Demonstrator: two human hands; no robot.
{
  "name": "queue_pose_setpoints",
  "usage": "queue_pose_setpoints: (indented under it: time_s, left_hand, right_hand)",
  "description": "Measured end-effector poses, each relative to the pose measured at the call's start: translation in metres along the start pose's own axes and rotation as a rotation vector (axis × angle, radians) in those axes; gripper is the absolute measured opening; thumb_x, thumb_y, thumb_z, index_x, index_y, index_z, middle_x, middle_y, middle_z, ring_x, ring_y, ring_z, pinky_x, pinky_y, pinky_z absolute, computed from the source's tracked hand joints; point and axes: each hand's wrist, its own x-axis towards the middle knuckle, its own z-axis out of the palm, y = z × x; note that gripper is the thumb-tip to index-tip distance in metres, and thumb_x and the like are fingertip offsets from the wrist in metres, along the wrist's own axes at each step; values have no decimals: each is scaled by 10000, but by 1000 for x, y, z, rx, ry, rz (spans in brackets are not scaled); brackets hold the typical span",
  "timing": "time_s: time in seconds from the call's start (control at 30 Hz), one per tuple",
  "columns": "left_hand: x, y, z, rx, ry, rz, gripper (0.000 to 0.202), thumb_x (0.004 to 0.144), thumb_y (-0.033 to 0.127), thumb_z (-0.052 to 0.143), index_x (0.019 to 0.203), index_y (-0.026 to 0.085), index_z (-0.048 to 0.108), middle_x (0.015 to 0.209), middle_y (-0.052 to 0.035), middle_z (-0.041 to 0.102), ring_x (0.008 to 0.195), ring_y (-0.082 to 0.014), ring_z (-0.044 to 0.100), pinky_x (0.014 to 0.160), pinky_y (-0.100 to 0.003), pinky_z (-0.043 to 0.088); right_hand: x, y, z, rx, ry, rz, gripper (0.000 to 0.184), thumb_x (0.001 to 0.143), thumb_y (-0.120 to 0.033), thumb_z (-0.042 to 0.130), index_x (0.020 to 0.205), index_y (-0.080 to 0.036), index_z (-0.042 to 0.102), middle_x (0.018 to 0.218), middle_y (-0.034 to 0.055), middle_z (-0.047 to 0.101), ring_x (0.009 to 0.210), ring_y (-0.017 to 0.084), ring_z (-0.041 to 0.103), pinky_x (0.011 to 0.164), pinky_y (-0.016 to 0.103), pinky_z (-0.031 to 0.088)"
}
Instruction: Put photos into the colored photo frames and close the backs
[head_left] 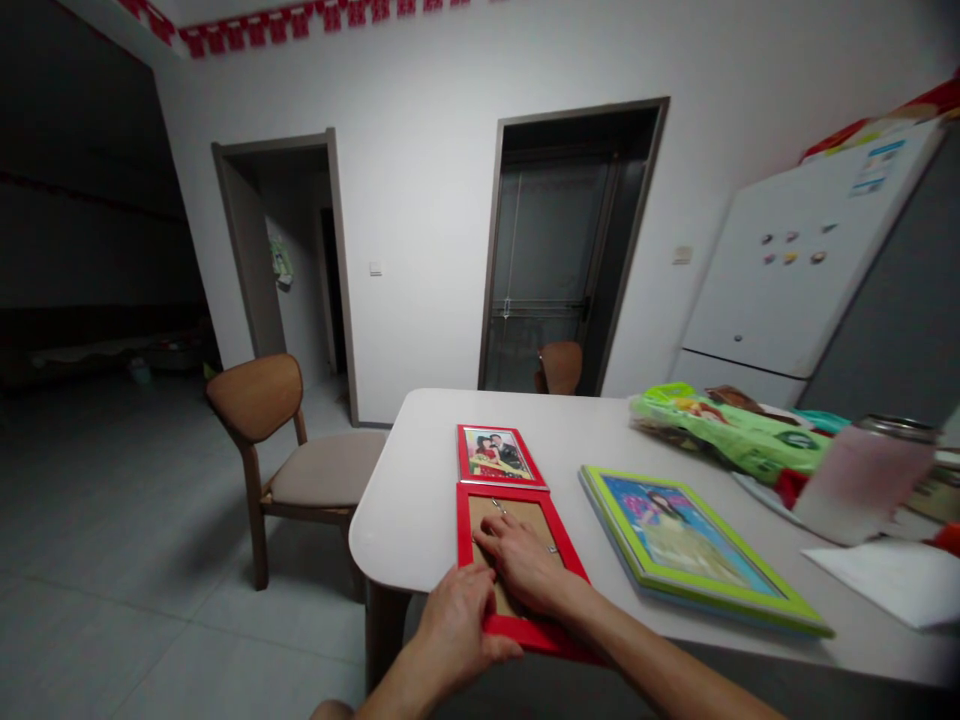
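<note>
A red picture frame [559, 520] lies face down at the table's near edge, with its brown backing board [517, 512] and small metal clips showing. My left hand [459, 612] is closed around the frame's left side, thumb near the bottom edge. Stretched over the backing is my right hand [521, 560], its fingers slightly bent and touching the board near the left side; what lies under the fingertips is hidden. Just beyond, a second red frame with a photo of two people [495, 455] lies face up, touching or nearly touching the first.
Right of my hands lies a stack of picture frames, a green one [694, 530] on top. Farther right are a green plastic package [739, 430], a pinkish jar [866, 480] and white paper [892, 578]. A wooden chair [259, 400] stands left of the white table [420, 470].
</note>
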Motion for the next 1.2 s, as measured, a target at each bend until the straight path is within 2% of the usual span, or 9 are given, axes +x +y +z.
queue_pose_setpoints:
  time_s: [0.13,0.27,0.47,0.6,0.73,0.87,1.0,1.13,1.2]
  left_hand:
    - [0,-2,3,-17,11,-2,571,495,401,724,986,183,531,1009,-46,556,937,-220,486,830,-304,376]
    - [-1,-1,3,-6,25,-13,593,486,389,733,1003,188,524,1002,-45,563,914,-216,499,818,-304,391]
    - [-4,3,4,15,13,-42,681,459,412,743,1048,158,514,1026,-79,562,928,-240,499,840,-332,390]
    - [-7,5,5,-3,-12,-74,735,477,401,735,1117,148,476,1128,-104,516,1026,-263,455,909,-346,343]
    - [-10,8,2,-18,-52,-113,753,500,384,724,1155,136,445,1179,-127,479,1081,-276,416,945,-355,308]
    - [-9,12,1,-4,-69,-122,755,505,370,722,1158,118,438,1198,-143,462,1104,-284,399,970,-388,271]
    - [2,23,12,63,-168,-29,709,487,299,735,1115,109,467,1267,-169,374,1181,-301,294,1010,-472,104]
    - [13,34,26,96,-224,73,573,568,129,623,1114,75,458,1276,-192,347,1205,-286,251,1006,-470,126]
    - [13,34,27,71,-196,74,584,581,98,560,1147,61,419,1277,-194,345,1204,-280,256,1007,-457,145]
  right_hand:
    - [-2,0,2,-62,-31,-10,303,774,-221,370,1044,-221,507,1065,94,477,988,222,384,795,331,267]
    - [1,3,4,-11,5,1,281,794,-242,352,994,-227,549,1024,78,517,964,198,419,794,298,285]
    - [22,32,7,122,176,371,274,782,-281,373,881,-168,603,875,82,601,799,155,523,668,229,337]
    - [38,49,12,138,175,515,250,749,-329,419,734,-168,611,745,74,627,663,159,550,542,231,322]
    - [46,54,17,151,199,609,254,727,-357,441,774,-171,607,795,92,634,682,178,561,537,244,327]
    - [47,52,14,189,233,627,242,707,-339,458,743,-156,613,778,101,641,700,183,566,555,249,344]
    - [37,49,5,285,277,526,289,737,-330,395,677,-148,613,707,75,647,647,152,566,575,236,370]
    - [6,57,-10,377,331,433,314,742,-335,362,764,-164,624,798,64,654,712,148,575,656,235,406]
    - [-18,65,-16,508,402,468,338,731,-369,370,840,-163,615,849,74,647,752,161,578,680,254,421]
